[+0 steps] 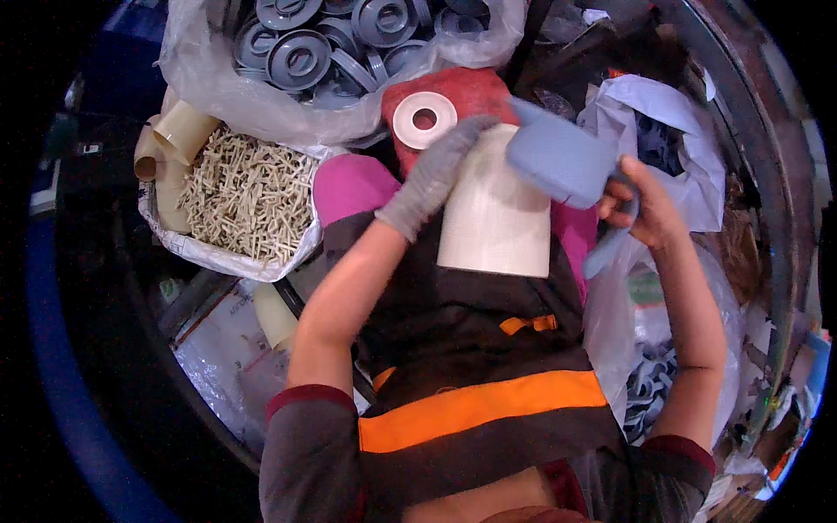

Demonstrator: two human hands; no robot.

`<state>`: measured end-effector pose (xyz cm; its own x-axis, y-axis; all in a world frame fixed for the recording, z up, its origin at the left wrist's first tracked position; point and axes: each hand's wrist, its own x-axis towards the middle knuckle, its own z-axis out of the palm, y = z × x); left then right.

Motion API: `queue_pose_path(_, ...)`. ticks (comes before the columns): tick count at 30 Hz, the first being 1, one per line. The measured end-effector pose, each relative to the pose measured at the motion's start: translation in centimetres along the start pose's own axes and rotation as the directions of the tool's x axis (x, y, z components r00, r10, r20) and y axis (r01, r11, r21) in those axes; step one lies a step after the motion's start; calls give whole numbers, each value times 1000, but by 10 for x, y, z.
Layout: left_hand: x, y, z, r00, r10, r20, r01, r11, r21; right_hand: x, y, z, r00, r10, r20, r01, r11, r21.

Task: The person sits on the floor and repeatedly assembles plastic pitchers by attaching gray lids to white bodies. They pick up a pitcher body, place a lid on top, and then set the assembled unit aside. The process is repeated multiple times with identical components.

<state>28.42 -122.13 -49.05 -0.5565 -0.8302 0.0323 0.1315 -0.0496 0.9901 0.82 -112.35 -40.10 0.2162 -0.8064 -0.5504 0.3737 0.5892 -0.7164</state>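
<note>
A cream, slightly tapered cylinder (495, 209) lies across my lap, its wide end toward me. My left hand (436, 174), in a grey glove, is closed round its far left side; the fingertips are partly hidden. My right hand (645, 205) is bare and grips a blue-grey, blocky piece with a curved handle (560, 159), smeared by motion, above the cylinder's right side. Whether the two pieces touch, I cannot tell. Just beyond my left hand, a cream ring with a round hole (425, 121) rests on a red surface (401, 91).
A clear plastic bag (196, 52) of grey round lids stands at the far left. Nearer sits a white sack (240, 264) of short cream pieces and pipe elbows. To the right are a white bag (697, 161) and a clear bag (610, 327) with grey pieces.
</note>
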Motion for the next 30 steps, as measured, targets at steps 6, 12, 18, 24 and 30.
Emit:
queue_pose_path(6, -40, 50, 7, 961, -262, -84, 240, 947, -212, -7, -1, 29, 975, -148, 165, 169, 978, -119)
queue_pose_path(12, -54, 42, 17, 893, -333, 304, 451, 666, -594, -8, 8, 42, 978, -205, 36, 208, 966, -151)
queue_pose_path(18, -60, 41, 12, 927, -301, 222, 363, 865, -345, -4, 2, 43, 950, -309, -42, 259, 859, -442)
queue_pose_path(24, -54, 72, -5, 916, -364, 172, 385, 916, -115, -11, -8, 65, 752, -657, 47, 408, 409, -817)
queue_pose_path(30, -80, 33, 8, 884, -403, 238, 462, 672, -578, -9, -2, 89, 942, -299, -155, 176, 828, -532)
